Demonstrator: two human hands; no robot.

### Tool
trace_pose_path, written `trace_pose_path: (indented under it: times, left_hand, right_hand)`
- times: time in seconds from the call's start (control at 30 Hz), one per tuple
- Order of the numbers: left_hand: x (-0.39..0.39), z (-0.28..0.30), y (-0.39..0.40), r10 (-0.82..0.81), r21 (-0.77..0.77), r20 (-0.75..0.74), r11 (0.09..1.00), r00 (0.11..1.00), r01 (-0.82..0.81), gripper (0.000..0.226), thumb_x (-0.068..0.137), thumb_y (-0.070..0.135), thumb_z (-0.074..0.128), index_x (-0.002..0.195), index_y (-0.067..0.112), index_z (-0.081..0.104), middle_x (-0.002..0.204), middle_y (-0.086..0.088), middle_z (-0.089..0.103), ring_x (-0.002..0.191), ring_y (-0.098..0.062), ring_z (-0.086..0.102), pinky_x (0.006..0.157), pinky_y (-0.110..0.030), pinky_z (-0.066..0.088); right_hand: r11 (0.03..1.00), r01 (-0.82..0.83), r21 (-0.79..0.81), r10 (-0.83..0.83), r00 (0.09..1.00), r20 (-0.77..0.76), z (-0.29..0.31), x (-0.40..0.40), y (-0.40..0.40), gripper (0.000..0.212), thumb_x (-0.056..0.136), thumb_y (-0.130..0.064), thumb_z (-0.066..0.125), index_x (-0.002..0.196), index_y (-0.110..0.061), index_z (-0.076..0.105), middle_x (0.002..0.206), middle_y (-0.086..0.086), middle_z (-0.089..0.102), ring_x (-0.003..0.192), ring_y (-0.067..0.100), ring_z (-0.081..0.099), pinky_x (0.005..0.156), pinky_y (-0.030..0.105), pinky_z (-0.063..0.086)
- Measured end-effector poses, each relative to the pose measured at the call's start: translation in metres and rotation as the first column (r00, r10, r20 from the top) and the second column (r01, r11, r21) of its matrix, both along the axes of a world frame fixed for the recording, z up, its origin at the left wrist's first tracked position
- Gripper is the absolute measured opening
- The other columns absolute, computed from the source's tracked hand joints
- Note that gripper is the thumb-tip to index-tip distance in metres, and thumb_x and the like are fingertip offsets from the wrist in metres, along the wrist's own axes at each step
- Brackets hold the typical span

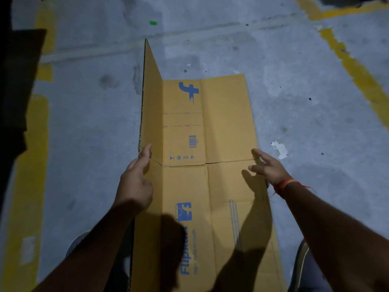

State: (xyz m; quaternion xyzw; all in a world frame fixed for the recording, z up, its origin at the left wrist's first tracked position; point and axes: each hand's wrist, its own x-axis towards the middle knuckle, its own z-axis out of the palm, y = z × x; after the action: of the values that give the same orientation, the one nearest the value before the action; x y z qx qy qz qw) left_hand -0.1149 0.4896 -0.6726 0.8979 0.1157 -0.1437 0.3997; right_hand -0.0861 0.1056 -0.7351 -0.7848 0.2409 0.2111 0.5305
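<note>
Cardboard box (227, 114) is best creased with its upright panel (150, 98) gripped by the left hand (134, 182), the rest seemingly pinned by the open-fingered right hand (269, 169).

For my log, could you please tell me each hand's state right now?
Left hand: grips the raised side panel of the cardboard box.
Right hand: open, fingers spread at the box's right edge.

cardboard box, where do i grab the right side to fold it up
Grip the cardboard box by its right edge near the cross crease, from the right, fingers under: that panel lies flat on the floor, while the left panel stands, pinched by the left hand.
</note>
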Motion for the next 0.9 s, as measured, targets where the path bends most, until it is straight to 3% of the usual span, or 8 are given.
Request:
trace_pose_path:
  times: [0.13, 0.23, 0.4, 0.53, 0.67, 0.77, 0.83, 0.9]
  left_hand:
    - [-0.001, 0.006, -0.002, -0.009, 0.002, -0.016, 1.000, 1.000, 0.009, 0.101, 0.091, -0.018, 0.051, 0.159, 0.048, 0.015, 0.165, 0.004, 0.027, 0.110, -0.022, 0.064, 0.082, -0.014, 0.049]
    - [-0.001, 0.012, -0.005, -0.027, 0.015, -0.014, 1.000, 1.000, 0.027, 0.098, 0.091, -0.018, 0.051, 0.161, 0.042, 0.017, 0.162, 0.004, 0.032, 0.131, -0.007, 0.045, 0.095, -0.013, 0.041]
    - [-0.003, 0.016, -0.004, 0.005, 0.030, -0.007, 1.000, 1.000, -0.004, 0.094, 0.093, -0.015, 0.051, 0.161, 0.042, 0.019, 0.159, 0.001, 0.040, 0.132, -0.019, 0.052, 0.101, -0.017, 0.040]
    - [0.001, 0.011, 0.010, 0.039, 0.033, -0.060, 0.999, 0.997, -0.037, 0.094, 0.095, -0.010, 0.055, 0.159, 0.048, 0.017, 0.150, -0.009, 0.052, 0.110, -0.028, 0.067, 0.079, -0.011, 0.053]
    - [0.019, 0.022, 0.014, 0.025, 0.006, -0.086, 1.000, 0.996, -0.025, 0.092, 0.097, -0.008, 0.055, 0.158, 0.049, 0.016, 0.161, 0.002, 0.037, 0.112, -0.023, 0.067, 0.080, -0.005, 0.048]
    - [0.040, 0.059, 0.010, 0.030, 0.014, -0.113, 0.999, 0.993, -0.028, 0.089, 0.098, -0.008, 0.053, 0.159, 0.047, 0.018, 0.163, 0.007, 0.029, 0.126, -0.012, 0.056, 0.086, -0.004, 0.043]
    - [0.057, 0.103, 0.008, 0.035, 0.027, -0.113, 0.999, 0.993, -0.032, 0.088, 0.098, -0.008, 0.053, 0.159, 0.045, 0.019, 0.164, 0.008, 0.029, 0.136, -0.015, 0.049, 0.096, -0.012, 0.040]
    - [0.075, 0.157, 0.006, 0.050, 0.041, -0.102, 0.998, 0.994, -0.046, 0.087, 0.098, -0.008, 0.053, 0.159, 0.044, 0.020, 0.163, 0.007, 0.031, 0.136, -0.018, 0.050, 0.094, -0.014, 0.041]
  right_hand:
    - [0.974, -0.222, -0.055, 0.226, 0.969, 0.098, 0.022, -0.010, 0.012, 0.076, 0.080, -0.006, 0.082, 0.146, -0.030, 0.051, 0.147, -0.013, 0.052, 0.139, 0.007, 0.043, 0.122, 0.041, 0.030]
    - [0.962, -0.268, -0.056, 0.272, 0.957, 0.103, 0.038, -0.024, 0.034, 0.084, 0.081, -0.003, 0.080, 0.148, -0.040, 0.045, 0.150, -0.019, 0.045, 0.139, 0.003, 0.041, 0.122, 0.034, 0.028]
    - [0.908, -0.317, -0.273, 0.366, 0.918, 0.150, 0.058, -0.044, 0.064, 0.089, 0.089, -0.001, 0.070, 0.158, -0.038, 0.026, 0.155, -0.013, 0.036, 0.141, 0.005, 0.031, 0.115, 0.023, 0.025]
    - [0.879, -0.295, -0.376, 0.365, 0.922, 0.130, 0.058, -0.044, 0.069, 0.086, 0.090, -0.001, 0.067, 0.159, -0.033, 0.025, 0.159, -0.004, 0.039, 0.145, 0.018, 0.038, 0.117, 0.028, 0.030]
    - [0.859, -0.323, -0.398, 0.396, 0.911, 0.115, 0.070, -0.022, 0.064, 0.085, 0.091, -0.003, 0.069, 0.159, -0.033, 0.026, 0.157, -0.003, 0.042, 0.143, 0.020, 0.041, 0.114, 0.024, 0.029]
    - [0.846, -0.339, -0.412, 0.409, 0.908, 0.092, 0.105, 0.005, 0.062, 0.084, 0.091, -0.004, 0.069, 0.159, -0.031, 0.027, 0.157, -0.001, 0.042, 0.143, 0.023, 0.042, 0.112, 0.026, 0.032]
    - [0.828, -0.360, -0.431, 0.430, 0.900, 0.073, 0.148, 0.025, 0.061, 0.084, 0.091, -0.005, 0.069, 0.159, -0.031, 0.026, 0.158, 0.001, 0.041, 0.143, 0.025, 0.042, 0.114, 0.030, 0.034]
    - [0.810, -0.378, -0.448, 0.448, 0.892, 0.059, 0.204, 0.047, 0.061, 0.085, 0.092, -0.007, 0.070, 0.159, -0.031, 0.025, 0.158, 0.001, 0.041, 0.143, 0.026, 0.042, 0.115, 0.033, 0.035]
